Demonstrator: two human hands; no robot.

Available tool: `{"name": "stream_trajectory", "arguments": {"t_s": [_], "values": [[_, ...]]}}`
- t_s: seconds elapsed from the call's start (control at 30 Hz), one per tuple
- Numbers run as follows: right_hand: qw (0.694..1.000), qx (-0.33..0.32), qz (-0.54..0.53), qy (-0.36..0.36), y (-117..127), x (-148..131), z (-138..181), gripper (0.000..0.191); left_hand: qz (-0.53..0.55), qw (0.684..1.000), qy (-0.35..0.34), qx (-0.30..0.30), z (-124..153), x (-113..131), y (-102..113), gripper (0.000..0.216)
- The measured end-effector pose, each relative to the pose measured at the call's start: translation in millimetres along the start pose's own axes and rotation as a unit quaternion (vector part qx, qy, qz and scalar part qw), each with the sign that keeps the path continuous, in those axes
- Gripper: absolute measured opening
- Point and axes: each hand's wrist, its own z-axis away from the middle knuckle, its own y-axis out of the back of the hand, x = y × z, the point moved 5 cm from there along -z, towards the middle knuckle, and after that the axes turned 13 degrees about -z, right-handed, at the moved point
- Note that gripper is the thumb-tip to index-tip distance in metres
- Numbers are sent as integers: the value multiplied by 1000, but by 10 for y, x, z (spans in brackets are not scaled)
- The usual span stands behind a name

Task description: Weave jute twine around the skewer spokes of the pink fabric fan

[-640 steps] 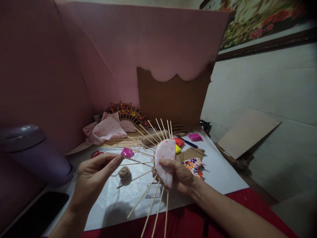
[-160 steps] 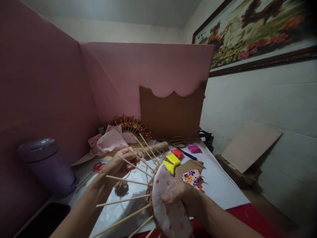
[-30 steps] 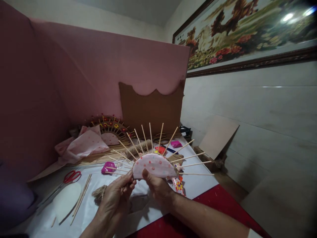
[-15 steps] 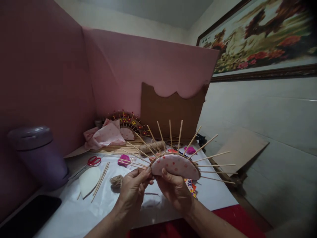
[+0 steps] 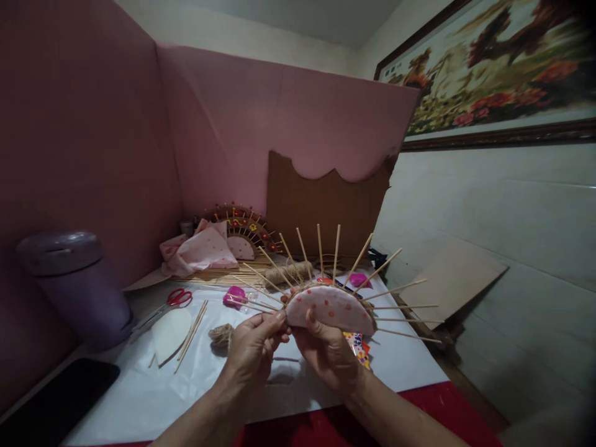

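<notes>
I hold the pad (image 5: 331, 308) over white paper (image 5: 139, 397): a soft half-moon of dotted pink cloth fringed with thin wooden skewers (image 5: 320, 248). My left hand (image 5: 254, 351) pinches its 9 o'clock corner, and my right hand (image 5: 328, 354) pinches its straight edge. A rough twine ball (image 5: 221, 334) lies at 8 o'clock.

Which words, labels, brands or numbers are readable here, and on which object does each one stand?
None can be read.
The fabric half-disc, held by the left hand and the right hand, bears only red dots.
The framed picture shows no lettering.
The purple container shows no label.
</notes>
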Motion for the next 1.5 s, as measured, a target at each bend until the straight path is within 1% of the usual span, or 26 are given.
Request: {"name": "stream_trajectory", "arguments": {"t_s": [0.13, 0.2, 0.33, 0.47, 0.57, 0.67, 0.77, 0.87, 1.07, 1.13, 1.23, 1.37, 1.5], "values": [[1000, 14, -26, -2, 27, -18, -32, 14, -23, 1000, -13, -4, 10, 0, -10, 16], [999, 14, -35, -6, 27, -39, -45, 17, -45, 999, -19, -1, 27, 5, -5, 18], [998, 25, -49, -3, 40, -111, -68, 18, -135, 990, -34, 16, 57, 51, 26, 21], [998, 50, -48, 8, 88, -218, -111, 16, -223, 971, -85, 35, 58, 168, 48, 22], [997, 61, -50, 22, 121, -321, -158, 24, -292, 945, -138, 40, 51, 280, 59, 18], [996, 70, -35, 32, 150, -408, -197, 34, -375, 902, -204, 63, 59, 425, 94, 13], [995, 83, -35, 40, 188, -462, -216, 36, -429, 864, -246, 99, 70, 562, 156, 11], [993, 93, -53, 42, 230, -486, -222, 34, -441, 852, -259, 114, 52, 653, 220, 11], [995, 78, -48, 33, 245, -505, -225, 36, -477, 828, -272, 114, -13, 808, 329, 14], [996, 76, -40, 21, 242, -494, -223, 35, -469, 830, -277, 119, -19, 876, 370, 14], [997, 67, -40, 13, 227, -484, -220, 34, -444, 850, -262, 105, -57, 918, 418, 15], [997, 66, -42, 20, 206, -505, -216, 32, -413, 884, -214, 56, -155, 849, 430, 17], [995, 80, -48, 28, 192, -534, -211, 33, -379, 906, -183, 44, -203, 797, 425, 21]]}}
